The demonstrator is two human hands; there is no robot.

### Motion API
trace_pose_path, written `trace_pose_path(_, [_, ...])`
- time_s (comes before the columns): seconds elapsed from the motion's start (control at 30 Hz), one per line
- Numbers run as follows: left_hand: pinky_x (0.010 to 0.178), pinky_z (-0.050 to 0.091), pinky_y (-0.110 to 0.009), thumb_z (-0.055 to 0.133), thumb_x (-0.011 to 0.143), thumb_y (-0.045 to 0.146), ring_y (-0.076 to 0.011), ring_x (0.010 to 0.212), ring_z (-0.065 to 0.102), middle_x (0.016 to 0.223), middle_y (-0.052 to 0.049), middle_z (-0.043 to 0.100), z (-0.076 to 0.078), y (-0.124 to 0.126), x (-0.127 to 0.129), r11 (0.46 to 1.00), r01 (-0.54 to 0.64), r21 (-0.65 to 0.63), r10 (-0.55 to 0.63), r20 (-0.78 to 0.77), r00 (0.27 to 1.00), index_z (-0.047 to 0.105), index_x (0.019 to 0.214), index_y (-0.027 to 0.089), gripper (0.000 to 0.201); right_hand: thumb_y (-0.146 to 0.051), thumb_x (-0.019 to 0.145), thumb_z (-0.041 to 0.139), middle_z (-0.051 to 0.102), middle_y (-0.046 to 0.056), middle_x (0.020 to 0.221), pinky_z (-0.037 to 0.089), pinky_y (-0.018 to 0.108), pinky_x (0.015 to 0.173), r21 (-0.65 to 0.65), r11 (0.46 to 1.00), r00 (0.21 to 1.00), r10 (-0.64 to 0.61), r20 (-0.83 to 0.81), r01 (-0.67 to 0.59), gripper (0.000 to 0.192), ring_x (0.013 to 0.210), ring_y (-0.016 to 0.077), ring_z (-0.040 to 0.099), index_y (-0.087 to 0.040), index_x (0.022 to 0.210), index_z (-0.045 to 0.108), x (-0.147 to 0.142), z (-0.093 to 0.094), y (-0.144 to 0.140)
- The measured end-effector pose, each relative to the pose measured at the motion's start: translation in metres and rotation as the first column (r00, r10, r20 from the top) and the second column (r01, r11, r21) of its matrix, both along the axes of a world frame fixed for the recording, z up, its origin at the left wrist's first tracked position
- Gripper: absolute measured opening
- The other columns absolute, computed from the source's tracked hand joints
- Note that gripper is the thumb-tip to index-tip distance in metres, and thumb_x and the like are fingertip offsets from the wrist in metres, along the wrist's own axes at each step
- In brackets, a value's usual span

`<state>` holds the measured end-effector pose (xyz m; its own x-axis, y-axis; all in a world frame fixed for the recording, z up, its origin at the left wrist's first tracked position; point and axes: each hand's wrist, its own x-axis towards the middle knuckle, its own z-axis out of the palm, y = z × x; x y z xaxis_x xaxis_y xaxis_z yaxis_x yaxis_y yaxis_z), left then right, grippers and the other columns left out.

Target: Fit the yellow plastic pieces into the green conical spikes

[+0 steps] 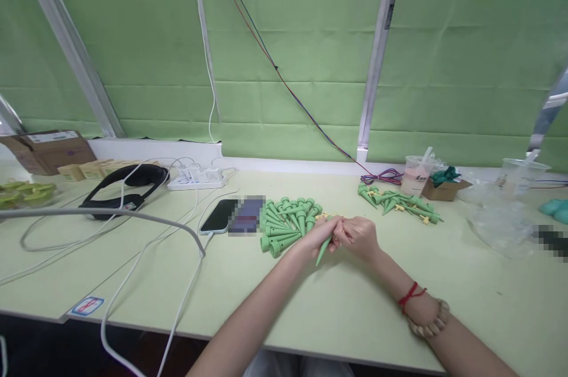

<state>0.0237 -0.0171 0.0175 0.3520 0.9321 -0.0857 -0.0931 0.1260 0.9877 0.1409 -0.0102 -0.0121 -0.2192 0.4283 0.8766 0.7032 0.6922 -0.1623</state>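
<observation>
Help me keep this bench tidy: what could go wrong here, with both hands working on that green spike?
The left hand and right hand grip one green spike right beside the loose pile of spikes; a slip could scatter it. The phone lies next to the pile, so a spike could knock it. The white cable hangs off the table edge and could snag.

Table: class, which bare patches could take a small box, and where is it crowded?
Bare: the table's near edge around the forearms, and the stretch between the right hand and the clear plastic bags. Crowded: the spike pile beside the left hand, the phone, the white cables, and the back row by the cup.
</observation>
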Motion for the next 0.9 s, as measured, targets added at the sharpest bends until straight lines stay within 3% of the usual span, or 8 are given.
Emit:
trace_pose_path(0.07, [0.029,0.025,-0.017,0.053,0.074,0.034,-0.0063,0.031,0.037,0.041,0.004,0.044,0.0,0.001,0.001,0.99,-0.108,0.088,0.105,0.04,0.994,0.063,0.087,0.012,0.027,-0.028,0.086,0.04,0.052,0.0,0.04,0.033,0.022,0.049,-0.159,0.986,0.994,0.037,-0.105,-0.053,0.044,0.04,0.0097,0.046,-0.019,0.043,0.047,-0.003,0.002,-0.003])
trace_pose_path(0.13, [0.03,0.026,-0.018,0.053,0.076,0.04,-0.0066,0.03,0.036,0.042,0.006,0.044,0.0,0.004,0.001,0.948,-0.256,0.187,0.239,0.108,0.965,0.06,0.094,0.014,0.033,-0.036,0.087,0.042,0.053,-0.001,0.045,0.035,0.021,0.049,-0.328,0.933,0.964,0.06,-0.258,-0.146,0.04,0.044,0.0099,0.047,-0.019,0.052,0.048,-0.007,0.005,-0.006])
trace_pose_path(0.2, [0.032,0.027,-0.018,0.055,0.074,0.047,-0.0066,0.031,0.036,0.042,0.008,0.041,0.0,0.008,-0.002,0.901,-0.341,0.268,0.314,0.14,0.939,0.058,0.094,0.016,0.037,-0.043,0.084,0.048,0.056,-0.002,0.053,0.037,0.021,0.047,-0.413,0.872,0.911,0.084,-0.403,-0.263,0.033,0.046,0.0105,0.049,-0.019,0.062,0.051,-0.012,0.007,-0.007])
trace_pose_path(0.4, [0.039,0.031,-0.02,0.053,0.075,0.053,-0.0079,0.035,0.038,0.043,0.007,0.042,0.001,0.017,-0.014,0.8,-0.404,0.443,0.423,0.061,0.904,0.058,0.081,0.018,0.035,-0.048,0.072,0.064,0.065,0.005,0.073,0.05,0.026,0.057,-0.418,0.729,0.702,0.119,-0.702,-0.542,0.033,0.061,0.016,0.061,-0.017,0.081,0.06,-0.023,0.007,-0.002])
trace_pose_path(0.5, [0.051,0.039,-0.022,0.051,0.077,0.049,-0.0105,0.049,0.05,0.057,0.001,0.055,-0.002,0.018,-0.015,0.735,-0.431,0.523,0.49,0.029,0.871,0.059,0.071,0.018,0.032,-0.05,0.068,0.067,0.067,0.007,0.073,0.053,0.03,0.064,-0.419,0.656,0.658,0.159,-0.736,-0.627,0.035,0.067,0.0184,0.065,-0.016,0.076,0.062,-0.023,0.005,0.0])
trace_pose_path(0.6, [0.061,0.041,-0.023,0.05,0.078,0.04,-0.0129,0.063,0.054,0.07,-0.001,0.06,-0.005,0.018,-0.015,0.694,-0.443,0.567,0.539,-0.002,0.842,0.059,0.066,0.017,0.027,-0.052,0.063,0.069,0.066,0.005,0.066,0.053,0.031,0.062,-0.439,0.606,0.651,0.178,-0.738,-0.663,0.037,0.064,0.0187,0.065,-0.017,0.068,0.059,-0.021,0.002,0.002])
trace_pose_path(0.73, [0.057,0.042,-0.022,0.05,0.075,0.03,-0.013,0.062,0.054,0.07,-0.002,0.061,-0.005,0.017,-0.015,0.725,-0.396,0.563,0.515,-0.062,0.855,0.062,0.067,0.018,0.019,-0.045,0.068,0.066,0.064,0.004,0.063,0.05,0.028,0.057,-0.48,0.635,0.733,0.208,-0.648,-0.605,0.03,0.06,0.017,0.061,-0.017,0.064,0.055,-0.017,0.002,0.002])
trace_pose_path(0.9, [0.042,0.035,-0.019,0.053,0.07,0.027,-0.0088,0.046,0.046,0.068,-0.002,0.06,-0.001,0.016,-0.016,0.821,-0.379,0.428,0.452,-0.081,0.888,0.063,0.069,0.016,0.014,-0.031,0.077,0.056,0.06,0.002,0.064,0.047,0.027,0.06,-0.448,0.792,0.873,0.21,-0.439,-0.416,0.018,0.063,0.0161,0.058,-0.019,0.065,0.052,-0.014,0.006,-0.006])
